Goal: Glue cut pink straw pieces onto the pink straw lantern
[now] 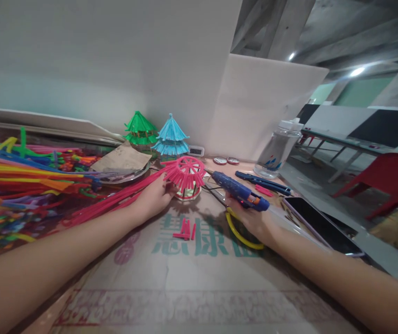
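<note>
A pink openwork roof (189, 168) with strips round its rim stands on thin posts over a pale round base (187, 194). My left hand (157, 197) is closed at the roof's left edge, its fingertips on the pink strips. A blue glue gun (238, 190) is gripped in my right hand (245, 215), its nozzle pointing left close to the roof's right rim. Short pink pieces (185, 229) lie on the printed cardboard (143, 273) in front. Long pink strips (115, 199) run behind my left forearm.
Multicoloured strips (28, 181) fill the left side. Green (140, 127) and blue (171, 134) tiered roofs stand behind. Right of centre are yellow-handled scissors (235, 232), a dark blue cutter (263, 182), a phone (320, 225) and a clear bottle (277, 150).
</note>
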Action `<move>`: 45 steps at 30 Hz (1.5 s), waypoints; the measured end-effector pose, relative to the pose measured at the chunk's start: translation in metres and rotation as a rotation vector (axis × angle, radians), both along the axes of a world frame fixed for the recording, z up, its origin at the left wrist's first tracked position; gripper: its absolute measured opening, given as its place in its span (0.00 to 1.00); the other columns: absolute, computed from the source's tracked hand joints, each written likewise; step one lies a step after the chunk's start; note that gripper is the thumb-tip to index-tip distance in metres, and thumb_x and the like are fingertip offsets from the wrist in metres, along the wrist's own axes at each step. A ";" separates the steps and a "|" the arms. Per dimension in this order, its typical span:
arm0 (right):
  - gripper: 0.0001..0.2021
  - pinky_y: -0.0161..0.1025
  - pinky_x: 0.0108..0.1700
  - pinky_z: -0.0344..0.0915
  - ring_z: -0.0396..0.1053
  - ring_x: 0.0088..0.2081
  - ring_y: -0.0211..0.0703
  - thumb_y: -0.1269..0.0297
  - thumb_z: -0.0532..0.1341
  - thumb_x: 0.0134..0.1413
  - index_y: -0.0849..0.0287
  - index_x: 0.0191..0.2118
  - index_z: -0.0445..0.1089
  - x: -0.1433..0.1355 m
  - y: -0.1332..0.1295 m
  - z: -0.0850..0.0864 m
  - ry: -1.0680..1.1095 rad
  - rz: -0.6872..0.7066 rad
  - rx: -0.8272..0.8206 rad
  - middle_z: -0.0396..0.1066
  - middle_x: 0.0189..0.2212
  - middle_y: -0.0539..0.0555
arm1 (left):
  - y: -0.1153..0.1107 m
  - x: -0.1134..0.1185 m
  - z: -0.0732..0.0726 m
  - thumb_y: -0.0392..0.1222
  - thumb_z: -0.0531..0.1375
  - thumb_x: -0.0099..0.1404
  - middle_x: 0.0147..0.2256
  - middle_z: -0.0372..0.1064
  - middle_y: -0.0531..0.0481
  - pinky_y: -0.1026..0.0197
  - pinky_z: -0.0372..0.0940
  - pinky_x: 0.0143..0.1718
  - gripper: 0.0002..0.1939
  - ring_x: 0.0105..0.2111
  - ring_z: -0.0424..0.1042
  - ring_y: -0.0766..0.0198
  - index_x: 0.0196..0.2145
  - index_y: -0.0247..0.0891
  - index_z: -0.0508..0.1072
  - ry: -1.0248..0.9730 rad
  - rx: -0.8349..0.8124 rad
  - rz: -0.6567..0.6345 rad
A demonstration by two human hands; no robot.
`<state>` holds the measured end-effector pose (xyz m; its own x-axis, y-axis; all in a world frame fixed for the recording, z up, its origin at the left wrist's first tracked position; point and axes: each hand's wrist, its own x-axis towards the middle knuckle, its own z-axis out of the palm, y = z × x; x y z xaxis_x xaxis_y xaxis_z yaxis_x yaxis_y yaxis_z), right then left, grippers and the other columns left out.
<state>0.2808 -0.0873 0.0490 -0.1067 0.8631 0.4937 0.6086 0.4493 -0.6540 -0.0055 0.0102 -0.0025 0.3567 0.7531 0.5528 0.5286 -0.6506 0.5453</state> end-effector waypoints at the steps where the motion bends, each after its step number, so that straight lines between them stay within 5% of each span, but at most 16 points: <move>1: 0.12 0.48 0.41 0.72 0.73 0.35 0.54 0.47 0.63 0.57 0.50 0.34 0.69 0.001 0.002 -0.001 -0.003 -0.001 -0.007 0.75 0.30 0.54 | 0.000 0.000 0.000 0.39 0.56 0.67 0.46 0.76 0.40 0.39 0.64 0.64 0.14 0.57 0.72 0.46 0.49 0.36 0.71 -0.001 -0.001 0.015; 9: 0.13 0.41 0.34 0.66 0.72 0.31 0.48 0.49 0.70 0.52 0.52 0.34 0.73 0.000 -0.003 -0.012 -0.046 0.140 -0.065 0.77 0.30 0.52 | -0.005 -0.001 0.001 0.40 0.57 0.65 0.48 0.75 0.40 0.42 0.68 0.60 0.14 0.53 0.74 0.47 0.48 0.36 0.70 -0.023 -0.025 0.068; 23: 0.23 0.42 0.30 0.57 0.63 0.26 0.45 0.39 0.64 0.54 0.51 0.27 0.60 -0.004 0.003 -0.009 -0.157 0.011 -0.112 0.67 0.23 0.49 | -0.011 0.001 0.008 0.36 0.57 0.63 0.43 0.75 0.42 0.43 0.69 0.55 0.09 0.48 0.74 0.47 0.42 0.37 0.72 0.050 0.008 0.110; 32: 0.17 0.39 0.30 0.56 0.63 0.26 0.42 0.48 0.66 0.53 0.53 0.27 0.61 -0.005 0.001 -0.009 -0.148 0.009 -0.113 0.68 0.23 0.48 | -0.015 0.002 0.014 0.35 0.57 0.60 0.41 0.74 0.40 0.43 0.70 0.52 0.10 0.45 0.75 0.44 0.41 0.35 0.72 0.108 -0.011 0.142; 45: 0.15 0.36 0.29 0.55 0.65 0.26 0.40 0.51 0.69 0.55 0.54 0.31 0.67 0.000 0.003 -0.018 -0.179 0.002 -0.055 0.70 0.24 0.46 | -0.006 -0.002 0.003 0.37 0.61 0.61 0.42 0.74 0.44 0.45 0.70 0.53 0.10 0.46 0.74 0.48 0.42 0.38 0.73 0.064 -0.005 0.130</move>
